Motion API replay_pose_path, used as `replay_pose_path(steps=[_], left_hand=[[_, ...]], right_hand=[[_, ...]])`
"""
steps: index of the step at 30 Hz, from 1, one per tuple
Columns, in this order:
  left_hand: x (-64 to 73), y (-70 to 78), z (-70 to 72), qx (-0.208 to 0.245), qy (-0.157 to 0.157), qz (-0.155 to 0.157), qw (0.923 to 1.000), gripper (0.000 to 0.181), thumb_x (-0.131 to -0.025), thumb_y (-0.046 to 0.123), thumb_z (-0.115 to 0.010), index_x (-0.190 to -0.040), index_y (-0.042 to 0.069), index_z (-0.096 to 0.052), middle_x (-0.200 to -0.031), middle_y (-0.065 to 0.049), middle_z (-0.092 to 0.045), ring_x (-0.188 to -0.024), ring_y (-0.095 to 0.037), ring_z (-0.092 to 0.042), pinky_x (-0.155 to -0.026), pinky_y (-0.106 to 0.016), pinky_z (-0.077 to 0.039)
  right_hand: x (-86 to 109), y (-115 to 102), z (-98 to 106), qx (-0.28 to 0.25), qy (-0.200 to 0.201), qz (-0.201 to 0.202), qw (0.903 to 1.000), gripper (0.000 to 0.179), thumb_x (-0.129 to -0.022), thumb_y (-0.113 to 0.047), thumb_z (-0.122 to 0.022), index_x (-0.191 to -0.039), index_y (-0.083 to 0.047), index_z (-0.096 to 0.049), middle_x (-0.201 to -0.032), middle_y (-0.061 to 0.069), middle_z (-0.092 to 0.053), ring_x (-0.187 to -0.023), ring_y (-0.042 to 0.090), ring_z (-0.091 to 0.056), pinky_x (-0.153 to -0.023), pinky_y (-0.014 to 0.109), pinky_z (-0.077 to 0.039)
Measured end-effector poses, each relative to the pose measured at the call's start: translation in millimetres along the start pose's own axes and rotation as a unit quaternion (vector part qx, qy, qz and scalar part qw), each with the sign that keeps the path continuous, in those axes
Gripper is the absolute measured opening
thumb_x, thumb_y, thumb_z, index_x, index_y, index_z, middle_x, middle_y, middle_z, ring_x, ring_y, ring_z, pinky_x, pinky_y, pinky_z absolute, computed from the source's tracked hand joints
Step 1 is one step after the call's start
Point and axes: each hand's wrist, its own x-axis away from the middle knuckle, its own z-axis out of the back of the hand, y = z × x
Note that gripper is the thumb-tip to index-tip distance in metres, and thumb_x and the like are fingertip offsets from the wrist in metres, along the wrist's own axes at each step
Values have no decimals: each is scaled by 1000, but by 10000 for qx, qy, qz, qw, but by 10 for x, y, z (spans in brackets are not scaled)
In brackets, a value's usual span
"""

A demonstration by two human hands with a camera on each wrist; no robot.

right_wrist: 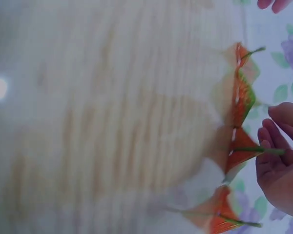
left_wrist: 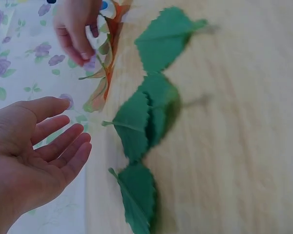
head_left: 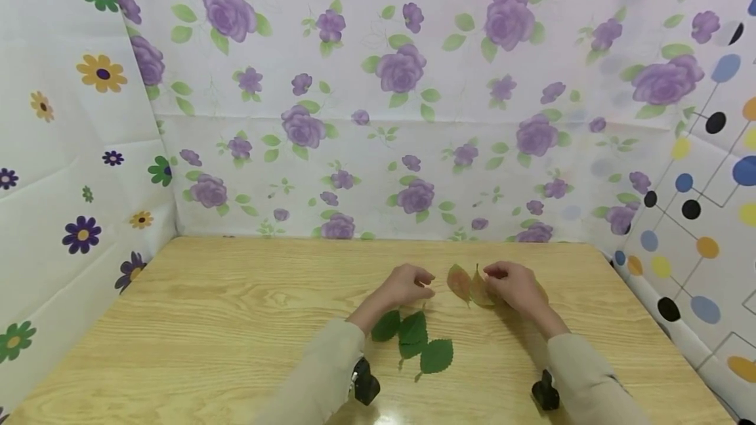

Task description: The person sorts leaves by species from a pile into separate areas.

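My left hand (head_left: 406,286) hovers over the table with fingers loosely bent and thumb apart, holding nothing. In the left wrist view this hand (left_wrist: 44,151) is beside several green leaves (left_wrist: 132,119) with toothed edges. These green leaves (head_left: 437,355) lie in a cluster nearer me, two overlapping. My right hand (head_left: 516,286) is at a row of orange-brown leaves (head_left: 458,283) and partly covers it. In the right wrist view the thumb and fingers of the right hand (right_wrist: 283,156) are apart, and the stem of an orange leaf (right_wrist: 241,151) overlaps the fingers.
The wood-grain table (head_left: 236,333) meets a flowered cloth (head_left: 366,149) at its back edge. Patterned sheets line the left (head_left: 53,149) and right sides. A black device (head_left: 365,382) sits on the left wrist, another black device (head_left: 546,393) on the right.
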Motion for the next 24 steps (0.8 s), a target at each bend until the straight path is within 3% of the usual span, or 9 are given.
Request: replay_pose_path(steps=[7, 11, 15, 24], left_hand=[[207, -111, 49, -95, -78, -203, 9997, 33, -91, 9, -66, -119, -7, -64, -116, -17, -65, -106, -33, -61, -86, -39, -52], [335, -155, 88, -153, -127, -325, 9993, 33, -92, 11, -64, -120, -7, -63, -119, -17, -64, -108, -34, -60, -87, -40, -52], [466, -220, 120, -362, -151, -468, 9981, 32, -93, 10, -64, -120, -7, -63, -120, -18, -63, -109, -35, -60, -88, -40, -52], [695, -425, 181, -455, 21, -457, 9979, 33, -89, 2, -67, -120, -9, -61, -119, -21, -62, -107, -36, -61, -88, -39, -52]], right_hand=[[59, -254, -80, 269, 98, 1213, 9922, 15, -90, -3, -65, -103, 4, -70, -101, 15, -68, -89, 30, -65, -72, 39, -56], [117, -434, -178, 751, -104, 2071, 9754, 14, -87, -1, -68, -100, 2, -72, -96, 12, -70, -83, 26, -67, -68, 35, -57], [234, -605, -269, 1058, -500, 2741, 9546, 19, -86, -1, -70, -104, 2, -71, -105, 14, -69, -92, 30, -66, -75, 40, -56], [486, -753, -488, 1103, -1549, 3327, 9237, 32, -91, -5, -65, -121, 5, -63, -125, 24, -59, -108, 34, -61, -82, 35, -55]])
